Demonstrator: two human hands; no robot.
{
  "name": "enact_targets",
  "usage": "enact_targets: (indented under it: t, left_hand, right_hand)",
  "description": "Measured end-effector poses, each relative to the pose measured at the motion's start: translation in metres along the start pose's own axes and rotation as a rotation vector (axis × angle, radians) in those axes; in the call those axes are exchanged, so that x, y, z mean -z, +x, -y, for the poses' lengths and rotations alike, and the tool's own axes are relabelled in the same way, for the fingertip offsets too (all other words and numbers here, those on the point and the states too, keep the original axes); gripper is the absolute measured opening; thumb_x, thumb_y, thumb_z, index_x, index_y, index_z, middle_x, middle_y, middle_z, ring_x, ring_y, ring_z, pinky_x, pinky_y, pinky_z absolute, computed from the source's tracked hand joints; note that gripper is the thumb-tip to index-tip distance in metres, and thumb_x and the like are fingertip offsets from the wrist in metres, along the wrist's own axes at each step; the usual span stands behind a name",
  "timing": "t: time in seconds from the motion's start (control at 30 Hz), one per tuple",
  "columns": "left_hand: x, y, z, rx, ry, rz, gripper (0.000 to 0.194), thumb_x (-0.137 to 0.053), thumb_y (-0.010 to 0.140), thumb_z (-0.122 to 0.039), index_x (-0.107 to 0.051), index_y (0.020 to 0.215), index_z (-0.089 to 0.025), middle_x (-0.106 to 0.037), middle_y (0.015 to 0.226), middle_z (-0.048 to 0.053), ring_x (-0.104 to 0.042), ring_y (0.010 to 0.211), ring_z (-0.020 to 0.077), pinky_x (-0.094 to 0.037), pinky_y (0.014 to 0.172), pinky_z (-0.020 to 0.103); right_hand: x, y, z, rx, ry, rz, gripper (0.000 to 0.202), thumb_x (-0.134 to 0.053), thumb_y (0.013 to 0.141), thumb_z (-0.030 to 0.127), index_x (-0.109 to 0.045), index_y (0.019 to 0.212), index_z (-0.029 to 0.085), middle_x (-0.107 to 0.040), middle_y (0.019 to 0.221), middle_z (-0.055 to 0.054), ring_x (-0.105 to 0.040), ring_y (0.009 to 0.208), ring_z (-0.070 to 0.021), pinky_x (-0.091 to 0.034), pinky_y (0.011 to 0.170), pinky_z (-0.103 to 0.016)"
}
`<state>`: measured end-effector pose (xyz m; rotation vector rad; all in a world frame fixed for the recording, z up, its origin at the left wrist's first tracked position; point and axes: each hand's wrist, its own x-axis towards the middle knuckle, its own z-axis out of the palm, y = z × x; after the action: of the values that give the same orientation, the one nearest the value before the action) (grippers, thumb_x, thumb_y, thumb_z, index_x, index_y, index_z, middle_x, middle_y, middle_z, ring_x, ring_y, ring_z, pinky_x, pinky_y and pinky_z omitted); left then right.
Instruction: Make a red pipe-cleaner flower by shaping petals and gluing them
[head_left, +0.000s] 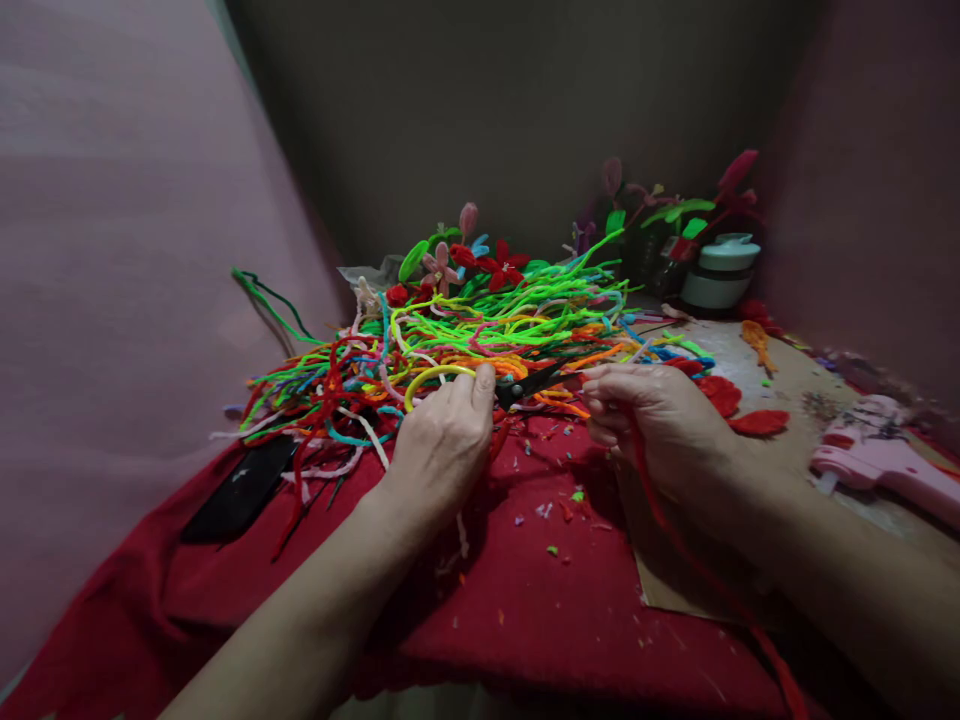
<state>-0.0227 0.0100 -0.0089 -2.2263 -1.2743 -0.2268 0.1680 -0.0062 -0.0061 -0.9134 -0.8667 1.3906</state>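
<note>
Work Status: Shaped Pieces Present, Loose Stock Remaining

A red fuzzy stem is draped from the right hand toward the near edge of the red cloth. Its upper part is pinched between the right thumb and fingers, beside the scissors. The yellow handle is gripped by the closed left hand, and the dark blades are directed toward the right fingertips. Whether the stem is contacted by the blades cannot be determined; no completed cut is shown.

Small clippings are scattered below the blades, by which earlier trimming is suggested. A dark phone is placed at the left, and a pink glue gun is laid at the right. Several red petals, judged to be shaped but unassembled, are located beyond the right wrist.

A large heap of loose stems is spread past the hands and is judged to be unworked stock. Behind it, assembled flowers are seen and appear finished. The total required cannot be established.
</note>
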Motion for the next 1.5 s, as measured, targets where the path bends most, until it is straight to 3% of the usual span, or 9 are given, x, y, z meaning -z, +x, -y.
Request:
enact_targets:
  t: [0.3,0.5,0.73,0.97,1.33,1.5]
  left_hand:
    - [-0.006,-0.002,-0.002,-0.01,-0.141,0.104,0.042,-0.036,0.084,-0.006,-0.04,0.126,-0.008,-0.06,0.104,0.014,-0.061,0.093,0.0209,-0.051,0.077,0.032]
    - [-0.006,-0.003,-0.001,0.001,-0.177,0.099,0.038,-0.038,0.083,-0.007,-0.042,0.121,-0.011,-0.059,0.107,0.014,-0.059,0.099,0.0227,-0.051,0.08,0.034]
    - [-0.007,-0.003,-0.001,-0.027,-0.202,0.086,0.044,-0.035,0.083,-0.004,-0.038,0.126,-0.005,-0.058,0.108,0.017,-0.056,0.104,0.0236,-0.05,0.084,0.035]
    - [-0.002,-0.005,-0.002,-0.01,-0.129,0.124,0.042,-0.034,0.084,-0.006,-0.042,0.125,-0.007,-0.06,0.104,0.016,-0.061,0.092,0.0224,-0.053,0.072,0.032]
    - [0.001,-0.003,-0.003,-0.048,-0.134,0.175,0.044,-0.037,0.081,-0.003,-0.041,0.125,-0.003,-0.061,0.108,0.019,-0.062,0.094,0.0232,-0.052,0.078,0.034]
    - [0.004,-0.004,-0.004,-0.044,-0.162,0.208,0.042,-0.034,0.08,-0.001,-0.043,0.121,-0.006,-0.064,0.096,0.014,-0.064,0.087,0.0201,-0.052,0.075,0.031]
  right_hand:
    - [0.006,0.004,-0.001,-0.04,-0.003,0.017,0.014,-0.055,0.06,0.005,-0.053,0.053,0.017,-0.037,0.046,0.004,-0.025,0.041,-0.0056,-0.02,0.036,-0.02]
    - [0.006,0.005,0.001,-0.004,-0.077,0.052,0.022,-0.054,0.06,0.006,-0.041,0.046,0.018,-0.025,0.045,0.006,-0.018,0.04,-0.005,-0.015,0.035,-0.021]
    - [0.007,0.006,0.003,-0.016,-0.083,0.058,0.012,-0.053,0.058,0.006,-0.059,0.058,0.016,-0.025,0.042,0.007,-0.017,0.038,-0.0049,-0.014,0.035,-0.021]
    - [0.009,0.006,0.004,-0.023,-0.106,0.081,0.022,-0.053,0.058,0.006,-0.041,0.045,0.018,-0.025,0.044,0.006,-0.018,0.039,-0.0045,-0.015,0.035,-0.021]
    - [0.008,0.005,0.004,-0.037,-0.089,0.068,0.017,-0.053,0.059,0.006,-0.047,0.049,0.018,-0.026,0.045,0.006,-0.017,0.04,-0.0051,-0.015,0.035,-0.021]
    - [0.008,0.005,0.003,-0.034,-0.076,0.056,0.016,-0.055,0.059,0.007,-0.048,0.051,0.018,-0.026,0.044,0.007,-0.019,0.04,-0.005,-0.017,0.035,-0.021]
